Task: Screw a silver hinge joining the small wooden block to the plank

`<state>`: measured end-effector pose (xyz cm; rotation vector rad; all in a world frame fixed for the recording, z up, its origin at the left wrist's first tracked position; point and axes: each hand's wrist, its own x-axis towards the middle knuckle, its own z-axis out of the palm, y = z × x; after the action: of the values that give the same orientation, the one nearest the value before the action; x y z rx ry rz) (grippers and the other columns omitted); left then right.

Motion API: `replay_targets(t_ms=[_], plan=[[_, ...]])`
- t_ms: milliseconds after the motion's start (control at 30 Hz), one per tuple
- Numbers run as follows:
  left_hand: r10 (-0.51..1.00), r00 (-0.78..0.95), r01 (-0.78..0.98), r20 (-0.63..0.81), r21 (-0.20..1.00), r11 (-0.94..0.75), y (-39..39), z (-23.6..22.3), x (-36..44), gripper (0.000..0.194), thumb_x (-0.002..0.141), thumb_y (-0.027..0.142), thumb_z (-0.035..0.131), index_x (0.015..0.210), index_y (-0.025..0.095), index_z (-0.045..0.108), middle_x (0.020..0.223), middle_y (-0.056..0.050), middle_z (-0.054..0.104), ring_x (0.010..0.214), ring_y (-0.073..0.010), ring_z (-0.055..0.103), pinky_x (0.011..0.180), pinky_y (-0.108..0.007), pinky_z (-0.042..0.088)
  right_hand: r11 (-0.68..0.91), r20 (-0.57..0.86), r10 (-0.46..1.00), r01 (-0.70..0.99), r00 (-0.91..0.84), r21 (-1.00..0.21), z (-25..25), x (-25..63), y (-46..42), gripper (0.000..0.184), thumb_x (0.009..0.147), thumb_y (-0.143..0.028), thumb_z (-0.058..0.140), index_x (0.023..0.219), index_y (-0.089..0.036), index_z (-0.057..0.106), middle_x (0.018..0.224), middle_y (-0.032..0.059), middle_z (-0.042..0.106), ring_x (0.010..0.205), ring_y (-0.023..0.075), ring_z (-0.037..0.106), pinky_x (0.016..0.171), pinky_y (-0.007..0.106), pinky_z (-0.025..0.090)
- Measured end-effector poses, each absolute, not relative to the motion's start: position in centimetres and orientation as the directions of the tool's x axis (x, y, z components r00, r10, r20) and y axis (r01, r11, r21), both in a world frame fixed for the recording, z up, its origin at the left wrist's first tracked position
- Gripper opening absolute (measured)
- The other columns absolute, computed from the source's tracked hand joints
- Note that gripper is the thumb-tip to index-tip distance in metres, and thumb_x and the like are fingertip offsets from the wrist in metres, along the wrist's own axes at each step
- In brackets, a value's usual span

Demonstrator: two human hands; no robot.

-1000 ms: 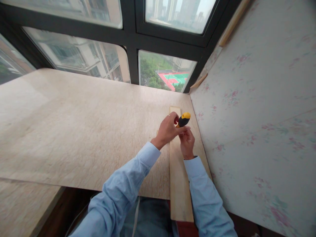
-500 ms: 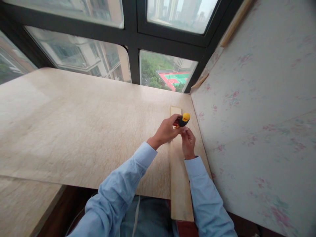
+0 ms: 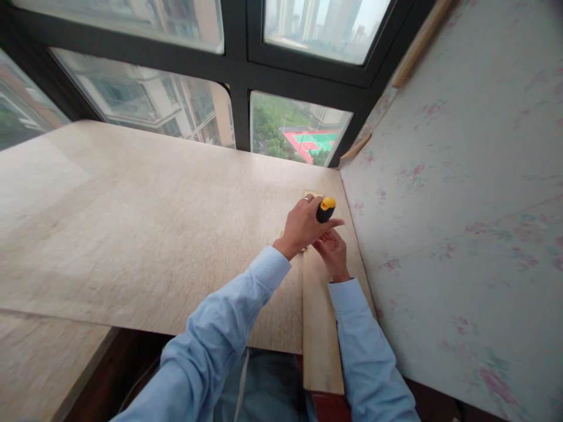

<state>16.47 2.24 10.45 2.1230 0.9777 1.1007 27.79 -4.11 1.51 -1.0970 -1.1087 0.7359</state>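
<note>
A screwdriver (image 3: 326, 210) with a yellow and black handle leans up out of my left hand (image 3: 302, 225). The fingers of that hand are closed around the handle, with the thumb stretched out to the right; the shaft and tip are hidden. Just below, my right hand (image 3: 334, 255) has its fingers drawn together under the left thumb, and what they pinch is covered. Both hands are over a long pale wooden board (image 3: 321, 328), which lies lengthwise on the marble-patterned sill and juts past its front edge.
The broad sill (image 3: 153, 223) stretches left to a dark-framed window (image 3: 240, 105). Close on the right stands a wall (image 3: 440, 234) with flowered paper. A dark gap (image 3: 127, 363) opens below the sill's front edge at the lower left.
My left hand has shifted slightly and rolled, its thumb now stretching right across the top of my right hand. The screwdriver handle has turned more upright. The board has not moved.
</note>
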Motion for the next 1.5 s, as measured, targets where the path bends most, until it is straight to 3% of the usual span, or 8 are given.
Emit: replay_targets(t_ms=[233, 433, 700, 867, 1000, 1133, 1300, 1500], plan=[[0.729, 0.566, -0.015, 0.384, 0.889, -0.457, 1.2, 10.0, 15.9, 0.046, 0.08, 0.034, 0.07, 0.12, 0.019, 0.052, 0.108, -0.008, 0.068, 0.1, -0.022, 0.064, 0.091, -0.038, 0.049, 0.298, 0.51, 0.768, 0.488, 0.388, -0.82, 1.2, 28.0, -4.4, 0.016, 0.076, -0.036, 0.074, 0.08, -0.02, 0.074, 0.075, 0.0022, 0.075, 0.069, 0.021, 0.067, 0.064, 0.034, 0.054], [0.644, 0.642, -0.123, 0.417, 0.884, -0.45, 1.1, 9.8, 15.3, 0.067, 0.08, 0.017, 0.061, 0.143, 0.02, 0.038, 0.133, -0.015, 0.059, 0.125, -0.0267, 0.057, 0.104, -0.043, 0.045, 0.332, 0.536, 0.769, 0.498, 0.349, -0.801, 1.4, 28.1, -4.8, 0.02, 0.084, -0.036, 0.065, 0.085, -0.02, 0.078, 0.078, 0.0012, 0.077, 0.068, 0.0205, 0.068, 0.063, 0.033, 0.053], [0.676, 0.593, -0.103, 0.438, 0.873, -0.476, 1.7, 8.6, 14.8, 0.05, 0.085, 0.011, 0.052, 0.134, 0.018, 0.05, 0.127, -0.014, 0.064, 0.113, -0.0226, 0.064, 0.098, -0.04, 0.051, 0.288, 0.541, 0.8, 0.622, 0.262, -0.728, 1.2, 28.3, -4.8, 0.025, 0.092, -0.033, 0.054, 0.1, -0.021, 0.074, 0.084, 0.0041, 0.078, 0.069, 0.0195, 0.07, 0.064, 0.03, 0.052], [0.738, 0.552, -0.031, 0.389, 0.894, -0.448, 2.1, 8.6, 15.0, 0.045, 0.077, 0.01, 0.065, 0.121, 0.017, 0.059, 0.103, -0.008, 0.072, 0.092, -0.0187, 0.069, 0.085, -0.035, 0.056, 0.342, 0.525, 0.829, 0.567, 0.194, -0.749, 0.9, 28.4, -4.5, 0.026, 0.092, -0.035, 0.056, 0.111, -0.022, 0.07, 0.104, 0.0086, 0.076, 0.09, 0.0233, 0.072, 0.08, 0.037, 0.056], [0.73, 0.543, 0.082, 0.414, 0.84, -0.537, 2.2, 8.8, 15.1, 0.045, 0.073, 0.016, 0.073, 0.117, 0.018, 0.062, 0.095, -0.005, 0.07, 0.082, -0.0179, 0.066, 0.079, -0.034, 0.055, 0.322, 0.554, 0.772, 0.559, 0.311, -0.764, 0.2, 28.5, -4.2, 0.02, 0.084, -0.036, 0.069, 0.098, -0.022, 0.073, 0.092, 0.006, 0.077, 0.08, 0.0219, 0.072, 0.075, 0.036, 0.058], [0.702, 0.552, 0.111, 0.45, 0.795, -0.597, 1.9, 8.8, 15.4, 0.039, 0.075, 0.025, 0.074, 0.112, 0.017, 0.063, 0.099, -0.007, 0.067, 0.087, -0.0199, 0.063, 0.079, -0.035, 0.054, 0.259, 0.517, 0.737, 0.525, 0.435, -0.811, 0.1, 28.4, -4.3, 0.018, 0.08, -0.037, 0.072, 0.087, -0.021, 0.076, 0.079, 0.0022, 0.077, 0.068, 0.0202, 0.071, 0.064, 0.032, 0.058], [0.668, 0.595, -0.038, 0.447, 0.846, -0.532, 1.5, 8.7, 15.4, 0.045, 0.084, 0.027, 0.064, 0.128, 0.019, 0.054, 0.119, -0.011, 0.066, 0.104, -0.0223, 0.064, 0.088, -0.037, 0.053, 0.266, 0.538, 0.782, 0.613, 0.313, -0.744, 1.2, 28.3, -4.8, 0.022, 0.089, -0.033, 0.06, 0.094, -0.019, 0.077, 0.078, 0.0032, 0.079, 0.064, 0.0183, 0.071, 0.058, 0.027, 0.054], [0.694, 0.566, -0.084, 0.446, 0.868, -0.489, 1.9, 8.4, 15.2, 0.045, 0.083, 0.015, 0.061, 0.127, 0.016, 0.055, 0.116, -0.012, 0.069, 0.103, -0.0209, 0.067, 0.09, -0.036, 0.054, 0.283, 0.516, 0.832, 0.643, 0.205, -0.712, 1.0, 28.7, -4.7, 0.029, 0.094, -0.033, 0.049, 0.109, -0.019, 0.071, 0.092, 0.0083, 0.078, 0.081, 0.022, 0.074, 0.072, 0.031, 0.057]])
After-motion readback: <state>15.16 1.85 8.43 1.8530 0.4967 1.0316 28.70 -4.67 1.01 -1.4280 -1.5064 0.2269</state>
